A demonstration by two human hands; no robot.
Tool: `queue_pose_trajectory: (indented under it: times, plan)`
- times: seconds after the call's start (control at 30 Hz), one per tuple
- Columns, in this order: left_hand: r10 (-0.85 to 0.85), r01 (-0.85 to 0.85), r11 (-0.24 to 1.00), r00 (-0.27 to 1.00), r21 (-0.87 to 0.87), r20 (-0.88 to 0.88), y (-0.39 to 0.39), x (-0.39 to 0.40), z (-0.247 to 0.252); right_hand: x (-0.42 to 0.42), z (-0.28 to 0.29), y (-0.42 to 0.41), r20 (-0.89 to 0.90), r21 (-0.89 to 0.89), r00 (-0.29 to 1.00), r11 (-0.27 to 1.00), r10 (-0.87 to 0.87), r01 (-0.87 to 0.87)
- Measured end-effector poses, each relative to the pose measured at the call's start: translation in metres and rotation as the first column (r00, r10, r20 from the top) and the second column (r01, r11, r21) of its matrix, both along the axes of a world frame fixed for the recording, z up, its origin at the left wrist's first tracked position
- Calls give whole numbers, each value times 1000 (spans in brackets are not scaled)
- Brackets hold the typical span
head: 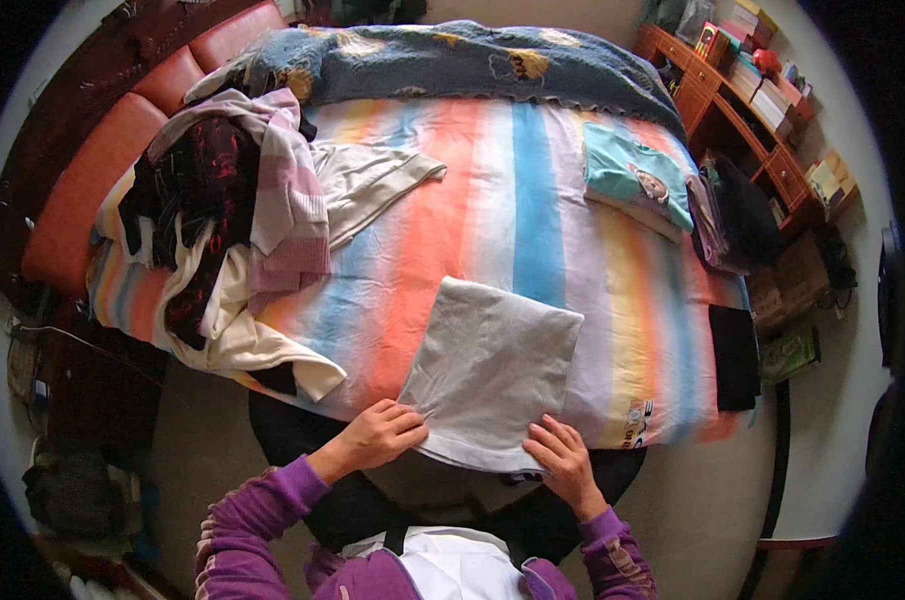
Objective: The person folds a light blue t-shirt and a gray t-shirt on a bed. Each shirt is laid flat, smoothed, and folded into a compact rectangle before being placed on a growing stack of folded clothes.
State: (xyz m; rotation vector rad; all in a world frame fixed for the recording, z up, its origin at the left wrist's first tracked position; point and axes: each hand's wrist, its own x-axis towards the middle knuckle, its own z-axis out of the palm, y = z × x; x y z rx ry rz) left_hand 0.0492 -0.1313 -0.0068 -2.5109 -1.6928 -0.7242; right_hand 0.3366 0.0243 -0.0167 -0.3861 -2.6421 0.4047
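Observation:
A light grey garment (497, 367), folded into a rough rectangle, lies on the near edge of the striped bedsheet (539, 202). My left hand (381, 436) grips its near left edge, with the thumb hidden. At its near right corner, my right hand (561, 455) holds the edge between thumb and fingers. To the left is a loose heap with a black and red garment (197, 187), a pink and white striped knit (291, 195) and a cream garment (235, 315). A beige garment (370, 180) spreads out from that heap.
A folded turquoise shirt (636, 176) tops a small pile at the far right. Dark folded clothes (741, 210) and a black folded cloth (734, 356) lie along the right edge. A blue patterned blanket (452, 64) crosses the far side. A wooden desk (722, 112) stands beyond.

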Motion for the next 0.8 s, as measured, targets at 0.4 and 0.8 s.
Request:
queue_pose_trajectory:
  times: [0.4,0.8]
  plan:
    - [239,-195,949,957,-246,164,75,-48,31,-14,39,53,72,-331,997,942,-41,63]
    - [415,-1,709,809,-705,417,207,-97,8,-93,44,179,299,-922,953,242,-46,301]
